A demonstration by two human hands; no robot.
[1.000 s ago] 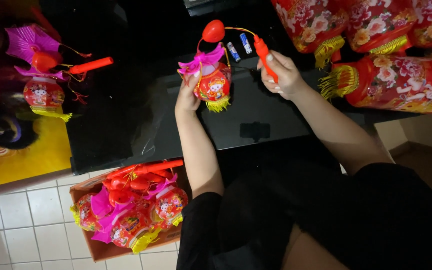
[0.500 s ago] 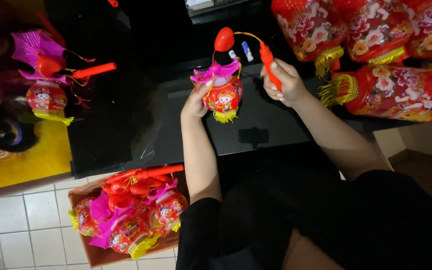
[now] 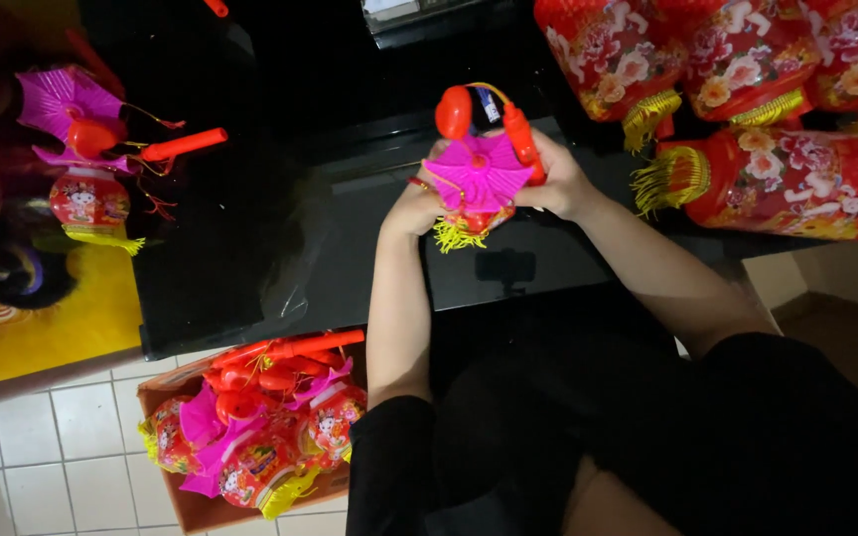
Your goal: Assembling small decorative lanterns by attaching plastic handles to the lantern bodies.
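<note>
Toy lantern [image 3: 477, 179] (pink fan top, yellow fringe) sits at upper centre, clasped between left hand [image 3: 415, 203] and right hand [image 3: 558, 181], whose fingers wrap its red handle [image 3: 518, 134].

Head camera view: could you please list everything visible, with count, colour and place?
Small lantern: one, pink top, red body, yellow fringe; held in both hands.
Handle stick: one, red; at right hand.
Finished lantern: one, pink and red; table's left.
Large lanterns: several, red, floral, gold fringe; upper right.
Cardboard box: one, brown, full of small lanterns; floor, lower left.
Table: one, black.
Left hand: on lantern's left.
Right hand: on lantern's right.
</note>
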